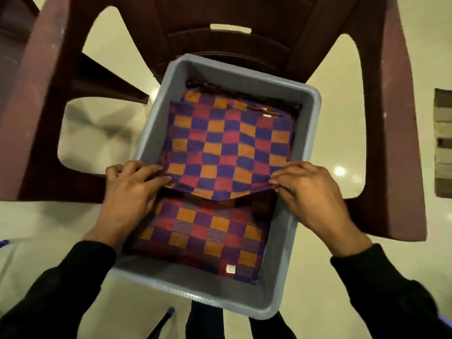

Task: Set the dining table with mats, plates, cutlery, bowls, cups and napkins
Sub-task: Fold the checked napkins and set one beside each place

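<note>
Grey plastic forms the tub (pixel 156 123) we lean over; it sits on a maroon chair (pixel 401 133) above a pale tiled floor (pixel 102 138). Inside lies a stack of checked mats in purple, orange and red. Our left hand (pixel 129 192) pinches the near left corner of the top mat (pixel 227 148), and our right hand (pixel 310 194) pinches its near right corner, so its near edge is lifted off the lower mat (pixel 208 233), whose white label shows by the tub's near wall. Black sleeves (pixel 61 294) cover both arms.
</note>
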